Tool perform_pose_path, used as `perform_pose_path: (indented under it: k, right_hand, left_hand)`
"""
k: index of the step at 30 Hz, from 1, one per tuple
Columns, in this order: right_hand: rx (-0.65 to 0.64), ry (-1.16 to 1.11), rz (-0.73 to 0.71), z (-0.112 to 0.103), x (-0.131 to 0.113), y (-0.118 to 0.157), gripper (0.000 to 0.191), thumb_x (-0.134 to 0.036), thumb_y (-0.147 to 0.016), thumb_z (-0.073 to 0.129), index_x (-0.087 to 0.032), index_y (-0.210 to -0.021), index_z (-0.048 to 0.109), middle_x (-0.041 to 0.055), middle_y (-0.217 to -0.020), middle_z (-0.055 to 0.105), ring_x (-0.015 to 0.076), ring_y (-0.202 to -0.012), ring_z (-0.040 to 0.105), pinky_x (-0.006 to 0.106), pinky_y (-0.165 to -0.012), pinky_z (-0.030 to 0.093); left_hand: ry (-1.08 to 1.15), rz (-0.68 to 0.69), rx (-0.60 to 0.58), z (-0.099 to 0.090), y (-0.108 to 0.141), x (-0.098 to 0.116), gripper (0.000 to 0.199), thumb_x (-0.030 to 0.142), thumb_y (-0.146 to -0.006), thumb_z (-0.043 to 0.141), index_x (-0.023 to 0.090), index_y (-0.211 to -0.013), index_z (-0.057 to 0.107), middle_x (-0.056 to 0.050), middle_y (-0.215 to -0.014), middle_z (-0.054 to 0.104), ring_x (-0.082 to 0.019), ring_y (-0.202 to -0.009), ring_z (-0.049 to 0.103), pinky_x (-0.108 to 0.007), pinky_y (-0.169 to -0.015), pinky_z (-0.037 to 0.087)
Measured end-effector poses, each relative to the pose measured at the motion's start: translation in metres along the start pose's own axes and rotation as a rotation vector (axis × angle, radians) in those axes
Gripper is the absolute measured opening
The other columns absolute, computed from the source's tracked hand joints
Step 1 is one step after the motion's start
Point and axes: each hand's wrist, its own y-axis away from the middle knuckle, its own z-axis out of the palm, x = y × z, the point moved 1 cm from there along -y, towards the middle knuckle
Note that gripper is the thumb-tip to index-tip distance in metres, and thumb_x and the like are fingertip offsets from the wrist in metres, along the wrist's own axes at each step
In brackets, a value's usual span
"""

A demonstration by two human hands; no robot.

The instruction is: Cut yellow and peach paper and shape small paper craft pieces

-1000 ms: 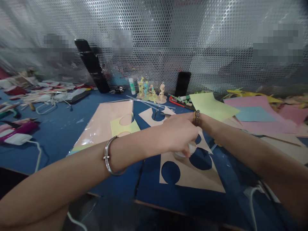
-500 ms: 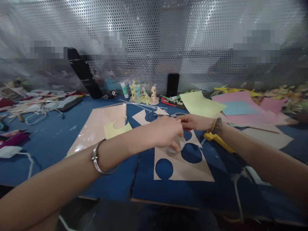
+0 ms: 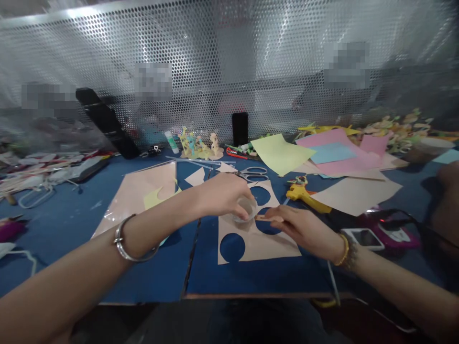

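Observation:
My left hand (image 3: pixel 231 193) is closed from above around a small clear plastic cup (image 3: pixel 247 210), pressing it onto a sheet of beige paper (image 3: pixel 261 251). Several round holes are cut through that sheet, and the blue table shows in them. My right hand (image 3: pixel 296 224) is closed just right of the cup. A slim tan pencil-like stick (image 3: pixel 263 218) pokes from its fingers toward the cup's rim; its exact kind is unclear. Grey-handled scissors (image 3: pixel 254 174) lie beyond the sheet, partly hidden by my left hand.
A yellow glue gun (image 3: pixel 304 197) lies right of the sheet, near coloured papers (image 3: pixel 283 154). On the left rests a plastic-covered beige sheet (image 3: pixel 132 196) with a yellow scrap. Small paper figures (image 3: pixel 201 145), a glue stick (image 3: pixel 171 142) and a black phone (image 3: pixel 240 128) stand along the perforated screen.
My right hand has come round from the far side of the cup to its right, nearer side. My left hand stays on the cup. The view has shifted slightly.

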Motion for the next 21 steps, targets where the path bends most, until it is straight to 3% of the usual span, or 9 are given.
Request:
perform_pose_path:
  k: [3, 6, 8, 11, 16, 19, 21]
  right_hand:
    - [0.032, 0.023, -0.028, 0.001, -0.015, 0.016, 0.019, -0.027, -0.094, 0.046, -0.023, -0.106, 0.061, 0.0028, -0.101, 0.068, 0.0173, -0.090, 0.063, 0.027, -0.079, 0.045]
    - [0.200, 0.059, 0.054, -0.015, -0.021, 0.023, 0.019, -0.030, -0.096, 0.044, -0.025, -0.105, 0.060, 0.0015, -0.101, 0.069, 0.0159, -0.089, 0.063, 0.025, -0.076, 0.046]
    - [0.311, 0.093, 0.153, -0.029, -0.019, 0.021, 0.019, -0.035, -0.094, 0.046, -0.026, -0.101, 0.061, 0.0005, -0.092, 0.070, 0.0157, -0.079, 0.064, 0.025, -0.067, 0.046]
    - [0.306, 0.105, 0.234, -0.047, -0.012, 0.007, 0.024, -0.041, -0.093, 0.045, -0.024, -0.098, 0.061, -0.0007, -0.075, 0.067, 0.0139, -0.055, 0.056, 0.025, -0.052, 0.042]
    - [0.235, 0.036, 0.180, -0.061, -0.001, -0.057, 0.031, -0.041, -0.093, 0.043, -0.020, -0.074, 0.057, -0.0019, -0.057, 0.057, 0.0115, -0.048, 0.047, 0.024, -0.049, 0.037]
    - [0.099, -0.034, 0.144, -0.050, 0.004, -0.111, 0.033, -0.038, -0.096, 0.039, -0.018, -0.075, 0.055, -0.0005, -0.065, 0.061, 0.0095, -0.048, 0.049, 0.023, -0.049, 0.040]
    - [-0.072, -0.084, 0.093, -0.034, 0.004, -0.146, 0.034, -0.039, -0.097, 0.039, -0.016, -0.080, 0.059, 0.0011, -0.074, 0.063, 0.0096, -0.054, 0.054, 0.024, -0.052, 0.046]
  left_hand:
    - [0.010, -0.007, -0.006, 0.001, 0.000, -0.001, 0.038, 0.042, -0.077, 0.069, 0.021, -0.108, 0.069, -0.006, -0.105, 0.071, -0.022, -0.092, 0.063, -0.026, -0.069, 0.041]
    - [0.018, -0.026, -0.015, 0.002, 0.000, -0.003, 0.040, 0.044, -0.076, 0.069, 0.022, -0.110, 0.069, -0.007, -0.106, 0.071, -0.023, -0.091, 0.063, -0.027, -0.069, 0.042]
    - [0.031, -0.029, -0.029, 0.002, 0.000, -0.003, 0.041, 0.044, -0.076, 0.068, 0.021, -0.111, 0.068, -0.007, -0.107, 0.070, -0.022, -0.091, 0.063, -0.027, -0.069, 0.042]
    - [0.038, -0.035, -0.032, -0.001, 0.000, -0.001, 0.039, 0.042, -0.076, 0.067, 0.021, -0.110, 0.069, -0.007, -0.106, 0.071, -0.022, -0.091, 0.063, -0.027, -0.070, 0.042]
    - [0.043, 0.016, -0.014, -0.003, 0.000, 0.000, 0.034, 0.040, -0.075, 0.068, 0.019, -0.102, 0.072, -0.008, -0.093, 0.072, -0.020, -0.076, 0.062, -0.026, -0.059, 0.038]
    - [0.057, 0.029, -0.008, 0.000, -0.001, -0.004, 0.035, 0.038, -0.073, 0.069, 0.018, -0.101, 0.072, -0.008, -0.088, 0.072, -0.019, -0.070, 0.061, -0.027, -0.056, 0.038]
    - [0.075, 0.032, -0.006, 0.004, -0.001, -0.006, 0.036, 0.037, -0.073, 0.069, 0.018, -0.104, 0.072, -0.008, -0.089, 0.072, -0.019, -0.071, 0.061, -0.028, -0.059, 0.040]
